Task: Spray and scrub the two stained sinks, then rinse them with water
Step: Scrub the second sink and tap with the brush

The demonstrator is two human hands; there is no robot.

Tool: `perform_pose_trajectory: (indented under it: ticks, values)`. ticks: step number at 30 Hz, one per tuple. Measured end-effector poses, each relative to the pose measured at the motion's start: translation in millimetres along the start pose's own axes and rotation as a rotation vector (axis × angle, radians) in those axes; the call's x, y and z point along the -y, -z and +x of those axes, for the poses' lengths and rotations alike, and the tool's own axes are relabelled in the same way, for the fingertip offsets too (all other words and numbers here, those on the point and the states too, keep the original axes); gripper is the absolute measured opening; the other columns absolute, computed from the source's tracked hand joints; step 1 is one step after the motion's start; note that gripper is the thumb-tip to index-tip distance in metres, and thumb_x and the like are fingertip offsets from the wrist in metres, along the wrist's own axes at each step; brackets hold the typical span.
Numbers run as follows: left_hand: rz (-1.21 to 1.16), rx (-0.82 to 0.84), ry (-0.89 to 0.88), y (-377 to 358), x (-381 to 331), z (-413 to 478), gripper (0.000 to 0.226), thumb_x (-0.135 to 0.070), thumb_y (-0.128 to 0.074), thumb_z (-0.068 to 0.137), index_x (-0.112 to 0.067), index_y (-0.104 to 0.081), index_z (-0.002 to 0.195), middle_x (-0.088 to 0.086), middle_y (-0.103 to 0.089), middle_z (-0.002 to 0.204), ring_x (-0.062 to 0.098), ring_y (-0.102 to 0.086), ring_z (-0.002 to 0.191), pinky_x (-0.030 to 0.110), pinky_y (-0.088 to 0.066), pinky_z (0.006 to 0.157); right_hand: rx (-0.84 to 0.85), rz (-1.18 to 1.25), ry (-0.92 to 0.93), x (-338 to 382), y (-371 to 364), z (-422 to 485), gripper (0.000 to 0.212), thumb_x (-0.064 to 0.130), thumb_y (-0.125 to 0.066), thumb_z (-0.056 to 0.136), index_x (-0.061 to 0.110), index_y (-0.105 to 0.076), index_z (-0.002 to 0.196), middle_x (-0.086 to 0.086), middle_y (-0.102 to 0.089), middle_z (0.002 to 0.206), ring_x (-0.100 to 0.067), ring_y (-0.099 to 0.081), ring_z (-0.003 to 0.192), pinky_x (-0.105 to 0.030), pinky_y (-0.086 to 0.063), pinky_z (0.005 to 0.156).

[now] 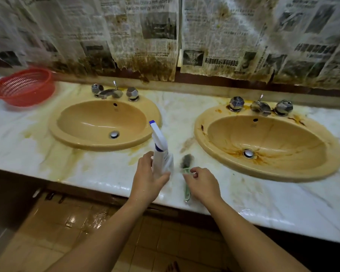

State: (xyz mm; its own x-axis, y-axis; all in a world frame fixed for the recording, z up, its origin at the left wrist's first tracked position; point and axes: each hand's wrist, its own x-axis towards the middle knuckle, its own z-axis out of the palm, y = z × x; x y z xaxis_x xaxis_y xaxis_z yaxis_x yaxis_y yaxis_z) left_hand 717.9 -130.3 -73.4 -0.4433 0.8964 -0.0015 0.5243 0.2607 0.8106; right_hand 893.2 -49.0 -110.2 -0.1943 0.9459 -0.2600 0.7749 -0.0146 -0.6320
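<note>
Two tan oval sinks are set in a marble counter (263,203). The left sink (98,122) looks mostly clean. The right sink (273,146) has brown stains round its drain and rim. Between them stands a white spray bottle (161,152) with a blue nozzle, and my left hand (148,179) grips its lower body. A green-handled brush (186,173) with dark bristles lies on the counter beside the bottle. My right hand (201,182) pinches the brush's handle near the bristles.
A red plastic colander (24,87) sits at the counter's far left. Chrome taps stand behind the left sink (114,92) and the right sink (260,107). Stained newspaper (155,36) covers the wall. Yellow stains mark the counter. The tiled floor (82,222) below is wet.
</note>
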Motion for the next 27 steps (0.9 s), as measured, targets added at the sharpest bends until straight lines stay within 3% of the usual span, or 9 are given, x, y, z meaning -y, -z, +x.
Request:
perform_pose_trajectory:
  ticks: [2,6,10,13,17,19,22,25,27]
  values:
    - [0.021,0.024,-0.021,1,0,2,0.065,-0.042,-0.076,0.075,-0.03,-0.043,0.13,-0.009,-0.05,0.118,0.01,-0.054,0.107,0.047,-0.058,0.083,-0.028,-0.037,-0.001,3,-3,0,0.043,0.053,-0.058,0.096,0.028,-0.068,0.129,0.0,-0.068,0.118,-0.022,-0.066,0.105,-0.033,-0.054,0.079]
    - [0.068,0.073,-0.033,1,5,7,0.074,-0.048,-0.08,0.078,-0.029,-0.041,0.138,-0.008,-0.051,0.123,0.012,-0.056,0.109,0.044,-0.058,0.086,-0.084,-0.047,-0.012,4,-5,-3,0.027,0.034,-0.056,0.099,0.028,-0.074,0.118,0.0,-0.071,0.109,-0.024,-0.066,0.096,-0.033,-0.053,0.07]
    - [0.043,0.073,0.042,3,12,-8,0.087,-0.055,-0.081,0.078,-0.027,-0.036,0.147,-0.008,-0.049,0.128,0.009,-0.056,0.111,0.035,-0.056,0.088,-0.086,0.052,-0.007,1,-3,-7,0.021,0.034,-0.057,0.101,0.027,-0.073,0.113,0.005,-0.07,0.098,-0.021,-0.067,0.08,-0.038,-0.059,0.07]
    - [0.027,0.027,0.091,1,16,-42,0.063,-0.044,-0.076,0.088,-0.026,-0.043,0.138,-0.009,-0.05,0.114,0.01,-0.054,0.106,0.025,-0.046,0.083,-0.094,0.16,0.005,-6,4,-17,0.017,0.037,-0.058,0.102,0.027,-0.071,0.107,0.013,-0.064,0.087,-0.015,-0.062,0.08,-0.041,-0.059,0.071]
    - [0.007,0.179,0.026,-11,10,-69,0.03,-0.035,-0.062,0.099,-0.034,-0.053,0.128,-0.016,-0.056,0.109,0.009,-0.061,0.092,0.015,-0.047,0.071,-0.105,0.263,0.007,-18,12,-31,0.01,0.04,-0.057,0.102,0.036,-0.065,0.104,0.011,-0.068,0.088,-0.015,-0.065,0.08,-0.036,-0.057,0.073]
    - [-0.018,0.227,-0.004,-20,4,-63,0.03,-0.034,-0.056,0.103,-0.036,-0.054,0.133,-0.017,-0.059,0.116,0.002,-0.061,0.097,0.011,-0.048,0.071,-0.115,0.318,0.003,-21,18,-37,0.006,0.042,-0.057,0.102,0.041,-0.062,0.104,0.01,-0.068,0.091,-0.016,-0.069,0.073,-0.036,-0.058,0.071]
    - [-0.034,0.256,-0.07,-33,-11,-48,0.035,-0.033,-0.048,0.107,-0.033,-0.052,0.141,-0.018,-0.058,0.129,-0.005,-0.055,0.114,0.006,-0.043,0.082,-0.148,0.383,-0.015,-25,33,-45,0.012,0.041,-0.056,0.103,0.038,-0.061,0.113,0.01,-0.068,0.095,-0.013,-0.068,0.057,-0.034,-0.056,0.061]
    - [-0.046,0.275,-0.134,-52,-29,-27,0.036,-0.029,-0.046,0.108,-0.028,-0.052,0.144,-0.014,-0.057,0.136,-0.004,-0.051,0.124,0.006,-0.038,0.092,-0.194,0.437,-0.054,-33,50,-44,0.02,0.038,-0.056,0.104,0.036,-0.064,0.122,0.01,-0.068,0.102,-0.012,-0.067,0.055,-0.027,-0.05,0.054]
    - [-0.054,0.281,-0.162,-65,-42,-14,0.036,-0.028,-0.045,0.108,-0.027,-0.053,0.144,-0.013,-0.057,0.136,-0.004,-0.051,0.123,0.004,-0.037,0.092,-0.218,0.493,-0.086,-42,62,-38,0.022,0.034,-0.055,0.105,0.036,-0.065,0.124,0.008,-0.068,0.108,-0.013,-0.065,0.066,-0.026,-0.05,0.059]
